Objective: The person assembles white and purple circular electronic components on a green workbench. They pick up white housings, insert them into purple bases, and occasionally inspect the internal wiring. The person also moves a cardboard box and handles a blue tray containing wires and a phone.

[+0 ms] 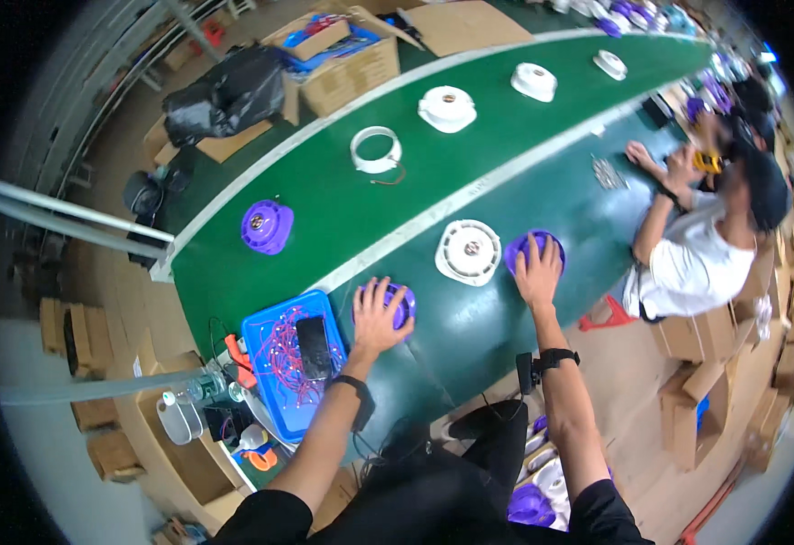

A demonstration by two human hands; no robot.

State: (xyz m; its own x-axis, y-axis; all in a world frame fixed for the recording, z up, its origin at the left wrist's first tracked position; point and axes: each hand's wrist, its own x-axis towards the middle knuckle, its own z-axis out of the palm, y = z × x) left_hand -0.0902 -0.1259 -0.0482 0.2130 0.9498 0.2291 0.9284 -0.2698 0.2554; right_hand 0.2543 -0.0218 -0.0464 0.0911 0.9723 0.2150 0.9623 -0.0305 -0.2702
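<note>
My left hand (377,318) is over a round purple plastic housing (403,307) on the green table, its fingers curled across the top and hiding much of the part. To the right, my right hand (540,271) grips a second purple housing (514,252) from above, fingers bent over its rim. A white round housing (470,252) with slots around its face and a metallic centre sits between the two, close to the right-hand part and touched by neither hand.
Left of me, a blue tray (290,421) holds red wires and a black phone-like device (312,348). An orange-handled tool (240,361) lies beside it. Several housings, including one purple (267,227), line the green belt (324,204). A co-worker (706,236) sits at the right.
</note>
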